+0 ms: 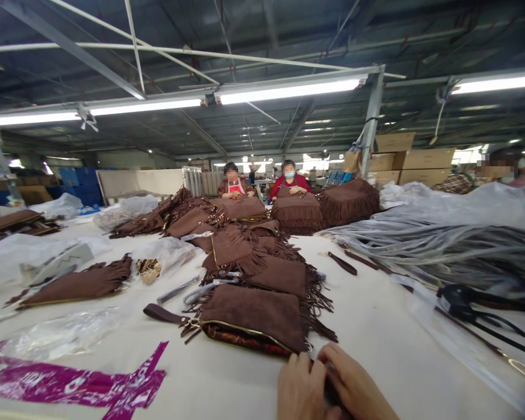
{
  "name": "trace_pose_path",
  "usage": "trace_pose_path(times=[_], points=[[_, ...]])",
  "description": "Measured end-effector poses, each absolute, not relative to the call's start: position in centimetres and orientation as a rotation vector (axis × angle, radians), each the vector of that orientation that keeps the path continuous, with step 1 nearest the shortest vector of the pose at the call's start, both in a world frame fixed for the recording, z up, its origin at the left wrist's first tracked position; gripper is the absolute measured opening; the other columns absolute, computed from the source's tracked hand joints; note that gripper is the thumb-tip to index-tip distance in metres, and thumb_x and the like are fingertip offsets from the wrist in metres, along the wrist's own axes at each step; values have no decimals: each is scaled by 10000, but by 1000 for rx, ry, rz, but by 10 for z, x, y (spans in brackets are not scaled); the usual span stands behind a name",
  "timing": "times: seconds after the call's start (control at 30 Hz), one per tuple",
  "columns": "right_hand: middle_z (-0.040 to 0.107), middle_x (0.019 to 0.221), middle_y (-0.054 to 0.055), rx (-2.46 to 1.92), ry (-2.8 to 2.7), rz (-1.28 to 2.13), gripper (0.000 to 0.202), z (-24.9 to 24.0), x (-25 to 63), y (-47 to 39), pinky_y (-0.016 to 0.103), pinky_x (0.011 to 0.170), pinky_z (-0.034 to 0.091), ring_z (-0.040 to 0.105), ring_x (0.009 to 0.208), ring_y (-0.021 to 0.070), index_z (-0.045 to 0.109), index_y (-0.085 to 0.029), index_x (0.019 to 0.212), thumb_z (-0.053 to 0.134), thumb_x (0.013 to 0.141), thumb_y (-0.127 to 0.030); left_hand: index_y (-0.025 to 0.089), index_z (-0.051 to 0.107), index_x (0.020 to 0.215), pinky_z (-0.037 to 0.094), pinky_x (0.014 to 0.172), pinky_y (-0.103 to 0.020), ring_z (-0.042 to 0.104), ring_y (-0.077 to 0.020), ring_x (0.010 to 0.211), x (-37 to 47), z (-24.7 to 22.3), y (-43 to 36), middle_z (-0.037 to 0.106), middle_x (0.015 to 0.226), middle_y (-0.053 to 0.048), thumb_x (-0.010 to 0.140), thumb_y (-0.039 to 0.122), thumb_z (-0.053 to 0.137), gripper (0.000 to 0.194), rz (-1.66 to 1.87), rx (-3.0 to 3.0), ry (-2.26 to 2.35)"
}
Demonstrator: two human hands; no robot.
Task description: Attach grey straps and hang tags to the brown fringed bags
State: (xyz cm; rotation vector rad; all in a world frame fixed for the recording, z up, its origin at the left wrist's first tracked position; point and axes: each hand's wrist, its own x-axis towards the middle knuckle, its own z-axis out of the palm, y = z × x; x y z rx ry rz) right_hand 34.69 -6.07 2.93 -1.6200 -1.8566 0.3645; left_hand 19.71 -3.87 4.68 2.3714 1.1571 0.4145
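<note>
A brown suede fringed pouch (254, 309) lies in front of me, its gold zipper open along the near edge and a patterned lining showing. From its left end runs a dark wrist strap (164, 314) on a metal clasp. My left hand (301, 382) and my right hand (354, 382) are close together at the pouch's near right corner, by a small metal ring. Both have their fingers bent around a dark brown strap (335, 392), mostly hidden between them. More fringed pouches (284, 274) overlap behind the first one.
Large stacks of brown fringed pouches (350, 201) stand at the back, before two seated people. Grey wrapped straps (441, 251) and a black cord (464, 303) lie on the right. Purple printed tape (70, 382), clear plastic (65, 332) and another pouch (81, 283) are on the left.
</note>
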Motion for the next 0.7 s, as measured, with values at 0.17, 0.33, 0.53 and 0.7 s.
trace_pose_path(times=[0.17, 0.33, 0.53, 0.7], points=[[684, 791, 77, -1751, -1883, 385, 190, 37, 349, -55, 393, 708, 484, 646, 747, 263, 503, -245, 805, 320, 832, -290, 235, 617, 1187, 437, 828, -492, 522, -369, 1066, 222, 35, -46, 603, 1150, -158, 758, 130, 580, 443, 480, 2319, 1360], [676, 762, 34, -1462, -1874, 630, 192, 45, 353, -49, 326, 685, 465, 613, 738, 230, 533, -238, 764, 416, 845, -367, 255, 656, 1043, 429, 731, -410, 589, -308, 945, 221, 14, -34, 650, 1024, -119, 881, 211, 516, 218, 623, 2486, 1380], [561, 680, -16, -1348, -1697, 872, 180, 54, 356, -41, 273, 601, 416, 507, 647, 180, 590, -212, 792, 565, 794, -391, 212, 596, 840, 342, 590, -336, 596, -224, 769, 191, 41, -14, 649, 823, -45, 855, 248, 599, 39, 973, 2748, 1287], [449, 634, -45, -1319, -1651, 872, 239, 56, 372, -36, 249, 569, 377, 436, 621, 158, 527, -223, 726, 618, 780, -437, 220, 575, 793, 316, 585, -306, 593, -186, 709, 153, 63, 11, 653, 770, 5, 871, 174, 590, 92, 1031, 2798, 1442]])
